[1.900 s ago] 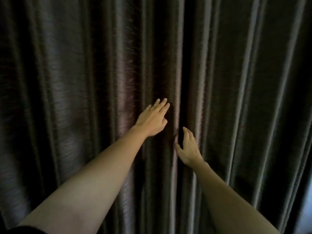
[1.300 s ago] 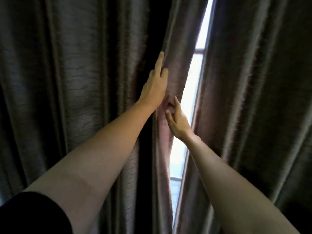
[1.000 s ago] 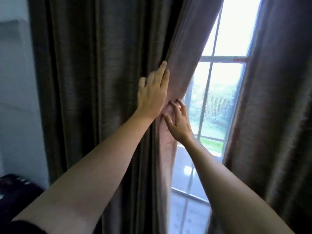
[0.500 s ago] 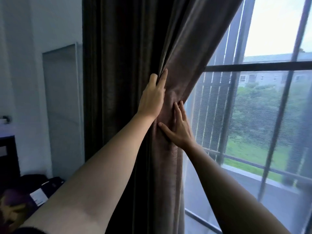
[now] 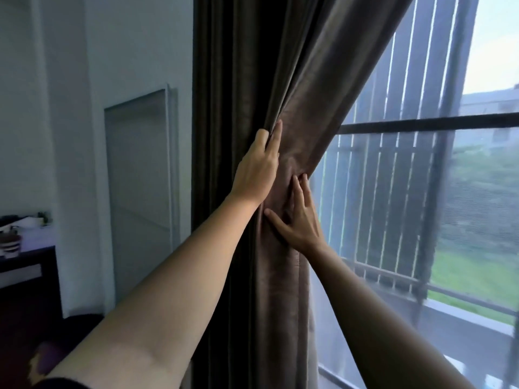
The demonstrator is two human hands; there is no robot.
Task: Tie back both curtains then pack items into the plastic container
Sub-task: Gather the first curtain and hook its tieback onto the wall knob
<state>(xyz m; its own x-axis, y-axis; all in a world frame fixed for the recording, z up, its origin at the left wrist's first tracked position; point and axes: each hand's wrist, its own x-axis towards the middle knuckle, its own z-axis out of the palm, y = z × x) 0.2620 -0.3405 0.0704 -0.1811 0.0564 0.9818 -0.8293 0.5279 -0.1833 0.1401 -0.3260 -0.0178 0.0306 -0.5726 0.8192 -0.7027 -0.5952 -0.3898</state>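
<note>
The left hand (image 5: 257,171) and right hand (image 5: 302,223) press flat on the gathered curtain (image 5: 283,290) beside the window (image 5: 438,124), each grip open, fingers straight.

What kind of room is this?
Probably a bedroom or living room in a flat, though I can't be sure. There's a long dark curtain pulled aside from a big window with railings outside, and a dark desk with things on it by the white wall.

The curtain (image 5: 295,108) is plain dark brown, the wall (image 5: 134,46) pale grey-white, the window bars (image 5: 427,124) black, and the bench (image 5: 25,259) seemingly dark-topped.
</note>
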